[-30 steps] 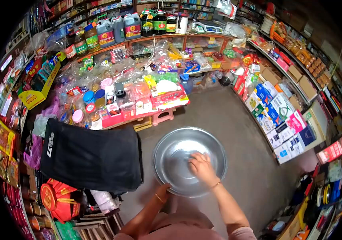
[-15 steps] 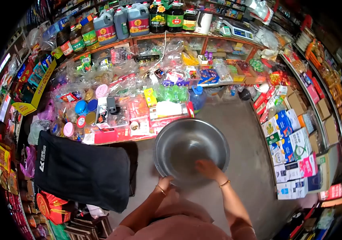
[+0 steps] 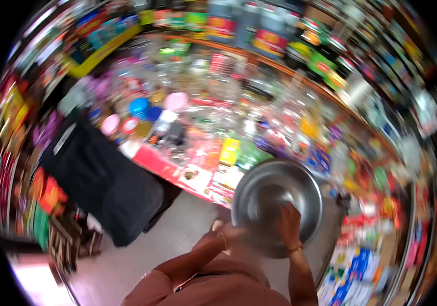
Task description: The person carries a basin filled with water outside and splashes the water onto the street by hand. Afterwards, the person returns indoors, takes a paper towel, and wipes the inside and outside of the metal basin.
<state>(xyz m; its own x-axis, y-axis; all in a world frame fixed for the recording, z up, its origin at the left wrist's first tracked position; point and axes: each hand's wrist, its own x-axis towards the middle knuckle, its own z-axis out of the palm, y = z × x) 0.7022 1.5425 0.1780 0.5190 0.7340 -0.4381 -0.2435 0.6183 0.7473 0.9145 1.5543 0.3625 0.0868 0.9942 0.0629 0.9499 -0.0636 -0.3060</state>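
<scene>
A wide grey metal basin [image 3: 257, 196] stands in front of me beside the goods table, with its hollow side facing up. My right hand [image 3: 289, 223] reaches in over the basin's near right side. Its fingers look stretched out toward the inner wall, and I see nothing held in them. At the basin's near left rim is my left hand [image 3: 233, 233], smeared by motion. Whether it touches the rim or grips anything cannot be made out. Each wrist wears a thin bracelet.
To the left stands a black fabric-covered chair [image 3: 106, 188]. A table with a red edge [image 3: 165, 169] carries jars, packets and plastic bags. Large bottles [image 3: 272, 33] line the counter behind. Boxed goods [image 3: 351, 273] are stacked at the lower right. Grey floor [image 3: 177, 229] shows between chair and basin.
The whole view has turned and blurred. The basin appears farther right and closer against the table's goods. My right hand's fingers now point more upward in the view; my left hand remains near the rim.
</scene>
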